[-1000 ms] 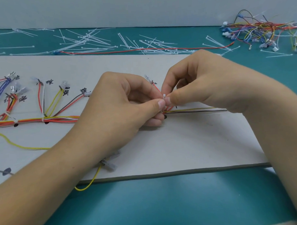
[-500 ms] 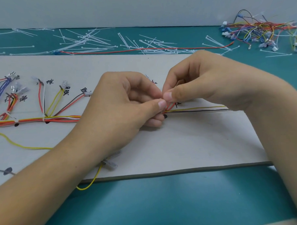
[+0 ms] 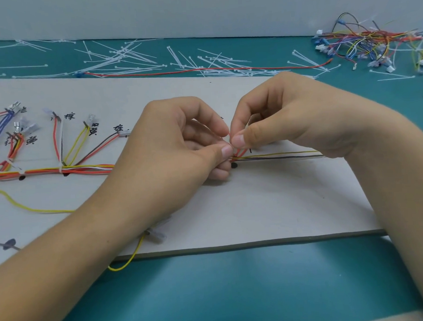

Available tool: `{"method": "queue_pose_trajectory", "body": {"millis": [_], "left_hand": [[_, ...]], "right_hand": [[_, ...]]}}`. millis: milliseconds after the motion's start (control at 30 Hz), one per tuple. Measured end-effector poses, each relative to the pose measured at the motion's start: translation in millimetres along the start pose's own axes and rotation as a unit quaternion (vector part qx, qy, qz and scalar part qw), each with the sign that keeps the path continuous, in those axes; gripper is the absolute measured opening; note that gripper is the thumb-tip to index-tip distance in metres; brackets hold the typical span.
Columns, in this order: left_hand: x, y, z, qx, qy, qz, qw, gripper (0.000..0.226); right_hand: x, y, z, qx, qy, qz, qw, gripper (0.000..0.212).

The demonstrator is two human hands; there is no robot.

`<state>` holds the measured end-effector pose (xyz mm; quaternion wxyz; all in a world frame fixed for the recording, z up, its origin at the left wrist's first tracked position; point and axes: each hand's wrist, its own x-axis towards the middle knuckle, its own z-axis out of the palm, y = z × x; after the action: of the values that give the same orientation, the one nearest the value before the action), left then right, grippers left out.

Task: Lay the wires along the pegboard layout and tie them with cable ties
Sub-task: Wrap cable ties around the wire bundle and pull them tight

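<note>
The wire bundle (image 3: 85, 169) lies along the white layout board (image 3: 280, 206) from left to right, and white ties hold it in two places on the left part. Near the middle of the board the left hand (image 3: 180, 147) pinches the bundle between thumb and fingers. The right hand (image 3: 289, 123) touches the left one and keeps a narrow grip on the red wires (image 3: 239, 153) that rise out of the bundle there. Whether a tie is between the fingertips, I cannot tell. Loose cable ties (image 3: 128, 57) and a pile of spare wires (image 3: 370, 44) lie on the teal table (image 3: 235, 292) behind the board.
</note>
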<state>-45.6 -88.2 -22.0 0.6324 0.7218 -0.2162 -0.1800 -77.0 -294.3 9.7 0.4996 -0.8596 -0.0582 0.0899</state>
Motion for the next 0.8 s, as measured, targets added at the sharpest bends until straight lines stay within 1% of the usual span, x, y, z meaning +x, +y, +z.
{"method": "queue_pose_trajectory", "body": {"millis": [267,433,567,667,800], "left_hand": [[1.2,-2.3,1.5,0.03,0.008,0.017,0.999,0.025],[1.8,-1.6,-0.7,0.017,0.015,0.01,1.0,0.021],[2.1,-1.4,-1.1,0.02,0.013,0.0,1.0,0.018],[2.4,-1.2,-1.4,0.021,0.004,-0.004,1.0,0.013],[1.7,-1.9,-0.9,0.089,0.009,0.015,0.996,0.011]], "right_hand": [[-0.2,-2.2,1.9,-0.01,0.008,0.013,1.0,0.004],[-1.5,-7.3,3.1,-0.022,0.018,0.018,0.999,0.002],[-2.0,-8.7,4.1,-0.033,0.021,0.016,0.999,0.01],[-0.8,-9.3,8.0,-0.025,0.024,0.011,0.999,0.002],[1.0,-7.6,9.1,-0.024,0.028,0.012,0.999,0.008]]}}
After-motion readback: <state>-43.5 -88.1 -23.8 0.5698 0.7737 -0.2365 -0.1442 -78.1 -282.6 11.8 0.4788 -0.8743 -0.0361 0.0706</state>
